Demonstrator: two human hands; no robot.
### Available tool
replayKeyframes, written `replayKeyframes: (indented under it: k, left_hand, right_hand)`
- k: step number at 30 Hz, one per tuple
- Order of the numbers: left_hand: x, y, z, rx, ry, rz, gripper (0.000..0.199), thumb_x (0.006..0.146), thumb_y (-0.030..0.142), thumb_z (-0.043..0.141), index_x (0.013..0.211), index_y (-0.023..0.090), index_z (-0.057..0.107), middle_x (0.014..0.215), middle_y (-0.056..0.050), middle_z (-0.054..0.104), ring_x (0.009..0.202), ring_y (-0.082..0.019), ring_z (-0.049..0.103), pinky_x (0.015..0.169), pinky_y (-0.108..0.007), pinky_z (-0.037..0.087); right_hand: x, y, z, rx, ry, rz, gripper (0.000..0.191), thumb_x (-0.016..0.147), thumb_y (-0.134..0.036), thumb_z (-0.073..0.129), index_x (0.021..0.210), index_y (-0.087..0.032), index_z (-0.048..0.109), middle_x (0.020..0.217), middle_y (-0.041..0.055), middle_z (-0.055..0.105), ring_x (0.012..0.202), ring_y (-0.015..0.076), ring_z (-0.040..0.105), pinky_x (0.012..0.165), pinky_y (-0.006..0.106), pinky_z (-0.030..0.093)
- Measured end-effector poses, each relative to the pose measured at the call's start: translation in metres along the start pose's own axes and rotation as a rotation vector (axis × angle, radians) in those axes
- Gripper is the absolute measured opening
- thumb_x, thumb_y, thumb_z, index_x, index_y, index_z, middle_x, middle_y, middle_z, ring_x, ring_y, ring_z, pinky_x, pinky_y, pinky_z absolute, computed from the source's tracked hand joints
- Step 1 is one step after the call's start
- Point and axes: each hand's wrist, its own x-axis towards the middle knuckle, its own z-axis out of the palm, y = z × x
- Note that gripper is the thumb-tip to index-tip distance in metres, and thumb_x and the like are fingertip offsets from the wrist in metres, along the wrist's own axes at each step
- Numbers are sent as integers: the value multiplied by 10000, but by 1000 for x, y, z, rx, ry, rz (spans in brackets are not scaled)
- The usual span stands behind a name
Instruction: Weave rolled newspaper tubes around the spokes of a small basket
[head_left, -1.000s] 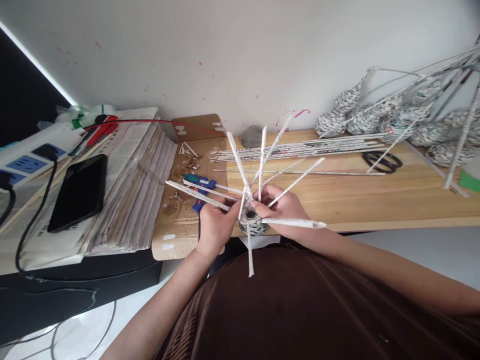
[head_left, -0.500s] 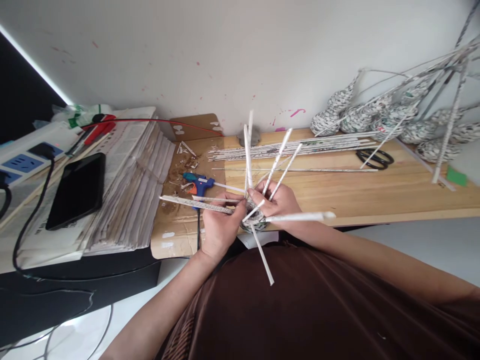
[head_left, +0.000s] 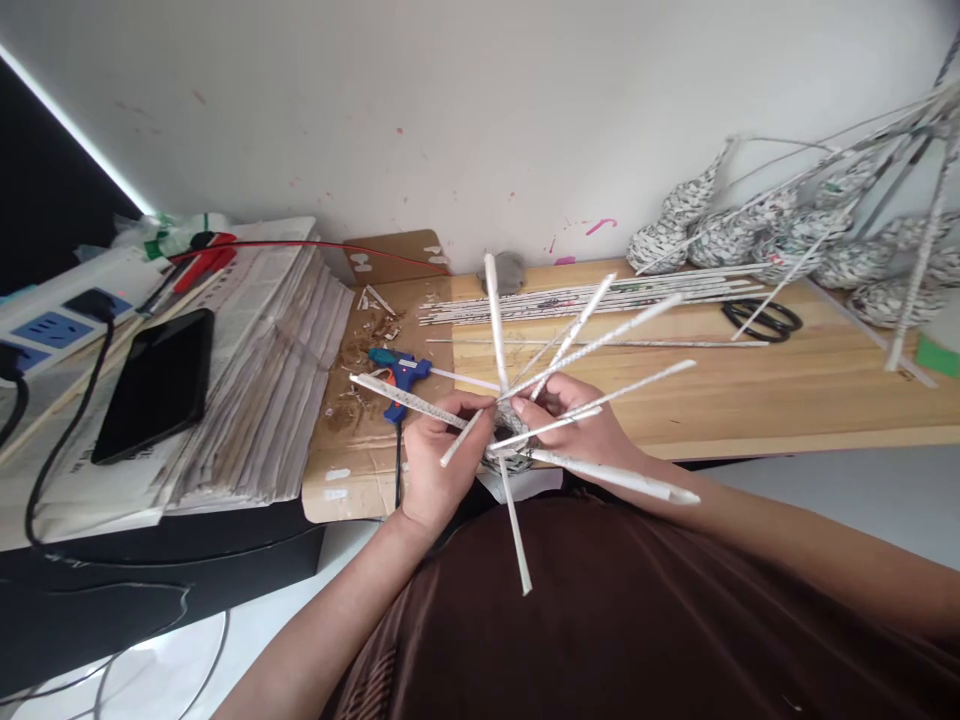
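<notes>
Between my hands is a small woven newspaper piece (head_left: 514, 440), with rolled paper tubes (head_left: 517, 540) sticking out of it all round. My left hand (head_left: 444, 455) pinches the weaving at its left side, thumb and fingers closed near the base of the tubes. On the right, my right hand (head_left: 577, 415) is closed on paper tubes at the upper right of the piece, its thumb against the weave. One long tube (head_left: 671, 494) passes over my right wrist. Fingers hide part of the weave.
A blue glue gun (head_left: 405, 375) lies on cardboard (head_left: 322, 490) with paper scraps. Behind are more paper tubes (head_left: 600, 300), black-handled scissors (head_left: 761, 320) and woven gourd shapes (head_left: 664, 245). At left, a newspaper stack (head_left: 277, 400) bears a phone (head_left: 157, 385) and a power strip (head_left: 60, 320).
The woven piece has turned between my hands, and its tubes now point differently. One thin tube has swung over to the right. Both hands stay closed at the weave.
</notes>
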Motion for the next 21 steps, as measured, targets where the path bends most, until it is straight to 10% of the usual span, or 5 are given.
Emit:
replayKeyframes:
  k: [8,12,21]
  left_hand:
    - [2,3,1,107,36,-9,68,798,190,711,832,203,768,739,14,748,616,-110,645,612,-202,503]
    - [2,4,2,111,49,13,62,806,204,712,829,200,769,755,5,759,659,-121,671,644,-208,517]
    - [0,11,5,120,30,37,77,811,189,697,849,190,764,811,-13,782,744,-149,723,706,-230,556]
  right_hand:
    - [-2,1,-1,273,73,62,234,820,-407,760,791,-189,681,670,17,696,596,164,654,570,294,527]
    - [-6,-3,-2,315,68,-171,204,855,-374,732,752,-200,701,785,27,680,691,155,647,647,309,535]
    - [-9,2,-9,7,-92,-87,309,913,-355,652,1156,-168,689,758,15,658,632,136,583,572,265,451]
